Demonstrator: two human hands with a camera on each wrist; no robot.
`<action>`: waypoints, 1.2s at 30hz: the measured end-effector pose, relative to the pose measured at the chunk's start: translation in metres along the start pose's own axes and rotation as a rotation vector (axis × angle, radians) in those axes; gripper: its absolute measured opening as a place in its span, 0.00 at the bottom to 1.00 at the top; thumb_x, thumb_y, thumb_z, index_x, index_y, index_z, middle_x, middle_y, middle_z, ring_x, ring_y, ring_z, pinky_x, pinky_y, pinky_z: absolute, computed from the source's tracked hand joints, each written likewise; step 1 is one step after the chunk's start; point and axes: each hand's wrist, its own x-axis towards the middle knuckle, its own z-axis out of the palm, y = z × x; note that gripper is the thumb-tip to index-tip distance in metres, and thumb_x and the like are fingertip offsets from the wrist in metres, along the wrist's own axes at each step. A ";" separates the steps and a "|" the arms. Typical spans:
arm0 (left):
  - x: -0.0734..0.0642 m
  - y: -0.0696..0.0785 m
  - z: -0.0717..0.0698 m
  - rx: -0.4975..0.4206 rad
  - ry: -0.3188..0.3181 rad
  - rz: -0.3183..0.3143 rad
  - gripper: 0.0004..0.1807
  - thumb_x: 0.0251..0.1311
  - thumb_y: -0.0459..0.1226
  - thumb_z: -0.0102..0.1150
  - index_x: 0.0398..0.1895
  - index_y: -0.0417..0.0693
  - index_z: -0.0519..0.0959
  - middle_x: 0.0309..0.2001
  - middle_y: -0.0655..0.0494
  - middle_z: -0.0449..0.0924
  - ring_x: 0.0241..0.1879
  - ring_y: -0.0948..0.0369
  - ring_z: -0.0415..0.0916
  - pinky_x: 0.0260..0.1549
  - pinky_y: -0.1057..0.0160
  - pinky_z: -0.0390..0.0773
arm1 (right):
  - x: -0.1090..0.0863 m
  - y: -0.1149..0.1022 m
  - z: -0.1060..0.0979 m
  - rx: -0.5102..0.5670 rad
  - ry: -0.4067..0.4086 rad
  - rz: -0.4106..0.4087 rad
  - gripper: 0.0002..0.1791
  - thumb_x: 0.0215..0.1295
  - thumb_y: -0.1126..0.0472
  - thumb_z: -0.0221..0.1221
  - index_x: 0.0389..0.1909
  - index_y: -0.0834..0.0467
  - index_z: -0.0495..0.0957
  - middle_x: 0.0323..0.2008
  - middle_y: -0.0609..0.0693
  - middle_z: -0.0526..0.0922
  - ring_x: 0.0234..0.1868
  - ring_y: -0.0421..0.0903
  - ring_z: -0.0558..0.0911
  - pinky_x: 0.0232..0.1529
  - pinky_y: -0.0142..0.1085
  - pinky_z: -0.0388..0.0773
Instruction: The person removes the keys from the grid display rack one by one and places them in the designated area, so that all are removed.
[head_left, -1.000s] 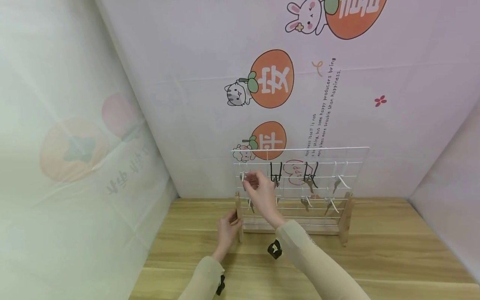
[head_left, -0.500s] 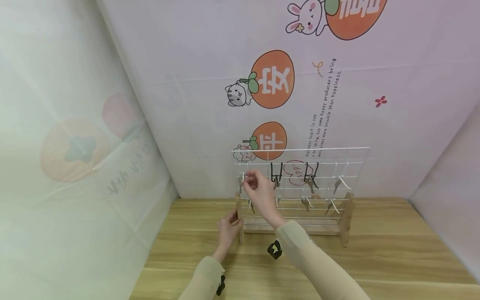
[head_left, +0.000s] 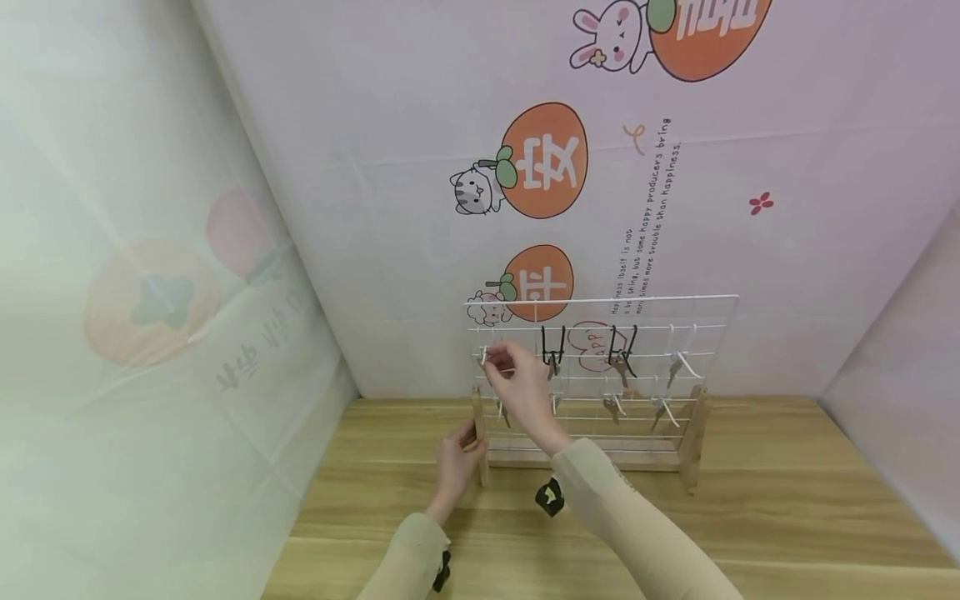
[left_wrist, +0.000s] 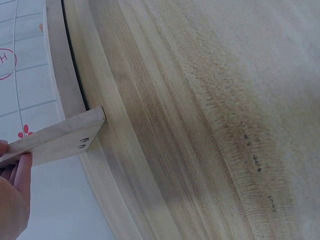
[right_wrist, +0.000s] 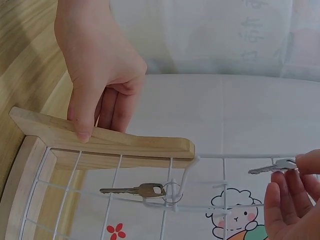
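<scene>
My left hand (head_left: 455,467) grips the left wooden post (right_wrist: 115,141) of a white wire grid rack (head_left: 600,298), thumb on one side and fingers on the other. Up at the grid's left end, my right hand (head_left: 522,387) pinches a silver key (right_wrist: 270,167) by its head between thumb and fingers, beside a white hook (head_left: 483,356). In the right wrist view the key's blade points toward the post. Below it, a brass-toned key (right_wrist: 145,190) hangs by its ring on another white hook. Fingers partly cover the held key's head.
Several other keys hang across the rack, some on black hooks (head_left: 552,343), others on white hooks (head_left: 684,363) at the right. The rack stands on a wood-grain table (head_left: 780,500), with a printed cloth wall (head_left: 390,250) behind and another cloth at the left.
My right hand's fingertips shift only slightly at the upper left hook; the key shape seen hanging beside them half a second ago no longer shows there. My left hand stays on the post.
</scene>
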 end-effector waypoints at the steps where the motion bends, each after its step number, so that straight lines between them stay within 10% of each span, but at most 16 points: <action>1: 0.000 0.000 0.000 0.000 -0.001 0.000 0.20 0.58 0.25 0.64 0.55 0.29 0.79 0.48 0.31 0.84 0.47 0.41 0.85 0.43 0.58 0.90 | 0.000 0.000 0.000 0.004 0.000 0.000 0.08 0.65 0.67 0.63 0.44 0.61 0.81 0.38 0.54 0.88 0.38 0.47 0.87 0.40 0.36 0.90; 36: 0.000 0.003 -0.001 -0.042 -0.029 -0.044 0.22 0.58 0.23 0.63 0.56 0.22 0.75 0.51 0.26 0.80 0.50 0.35 0.82 0.45 0.59 0.89 | -0.011 -0.014 -0.021 0.039 -0.069 0.037 0.03 0.65 0.63 0.64 0.37 0.58 0.85 0.33 0.51 0.89 0.33 0.43 0.86 0.39 0.31 0.90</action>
